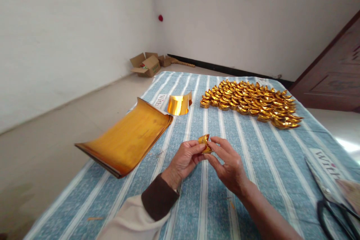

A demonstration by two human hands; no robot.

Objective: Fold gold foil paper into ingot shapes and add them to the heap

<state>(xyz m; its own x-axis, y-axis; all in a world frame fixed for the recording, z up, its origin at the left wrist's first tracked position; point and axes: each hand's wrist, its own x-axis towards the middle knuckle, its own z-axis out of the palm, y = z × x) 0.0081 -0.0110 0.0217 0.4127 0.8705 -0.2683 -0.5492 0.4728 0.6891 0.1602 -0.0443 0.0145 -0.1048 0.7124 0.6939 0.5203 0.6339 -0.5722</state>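
My left hand (pixel 184 159) and my right hand (pixel 229 165) meet over the middle of the striped cloth, both pinching a small folded piece of gold foil paper (pixel 204 142) between their fingertips. A stack of gold foil sheets (pixel 126 138) lies to the left, its near corner hanging over the table's edge. A single curled gold sheet (pixel 179 104) stands beyond it. Several finished gold paper ingots (pixel 251 103) lie packed in rows at the far right of the cloth.
The blue-and-white striped cloth (pixel 253 180) covers the table. Black scissors (pixel 334 210) lie at the near right edge. Open cardboard boxes (pixel 146 64) sit on the floor by the far wall. A dark wooden door (pixel 334 75) stands at the right.
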